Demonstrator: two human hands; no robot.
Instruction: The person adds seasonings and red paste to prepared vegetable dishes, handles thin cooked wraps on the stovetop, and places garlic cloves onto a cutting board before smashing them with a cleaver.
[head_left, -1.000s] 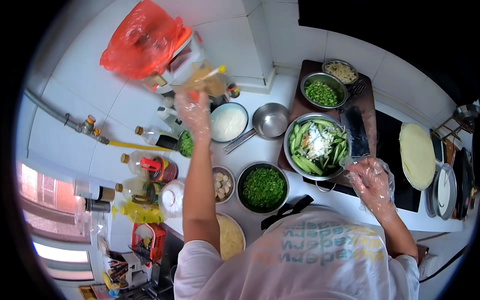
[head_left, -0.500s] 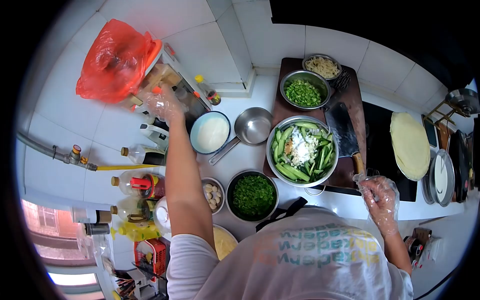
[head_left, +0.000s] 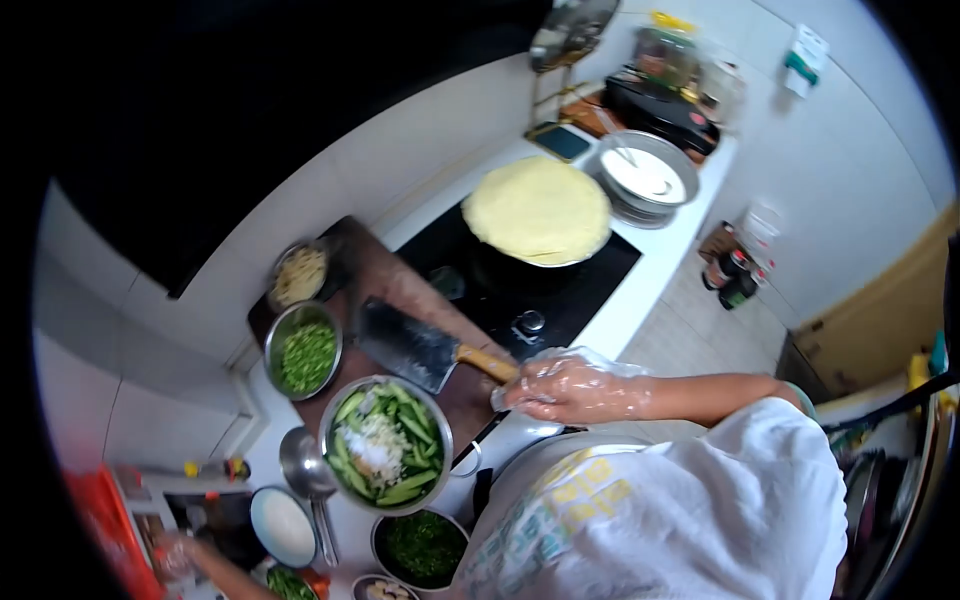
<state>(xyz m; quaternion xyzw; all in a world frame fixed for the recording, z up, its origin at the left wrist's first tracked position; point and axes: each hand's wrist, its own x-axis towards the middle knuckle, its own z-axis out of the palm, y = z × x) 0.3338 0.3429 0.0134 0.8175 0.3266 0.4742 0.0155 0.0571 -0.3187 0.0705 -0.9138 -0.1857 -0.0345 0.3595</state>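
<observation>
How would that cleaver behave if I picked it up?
The cleaver looks metal-bladed, so probably stiff. It may feel blade-heavy: the broad blade outsizes the wooden handle. Lying flat on the board, it seems unlikely to roll.

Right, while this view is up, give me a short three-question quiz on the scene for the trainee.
1. True or false: the cleaver lies on the brown cutting board.

2. What is in the large steel bowl beside the cleaver?
A) whole garlic cloves
B) green strips topped with a white heap
C) plain white liquid

3. Fill in: the gloved hand nearer the cleaver's wooden handle is the person's ____ hand.

Key:
1. True.
2. B.
3. Right: the right hand is at the handle's end, while the left hand is far off at the picture's lower left.
</observation>
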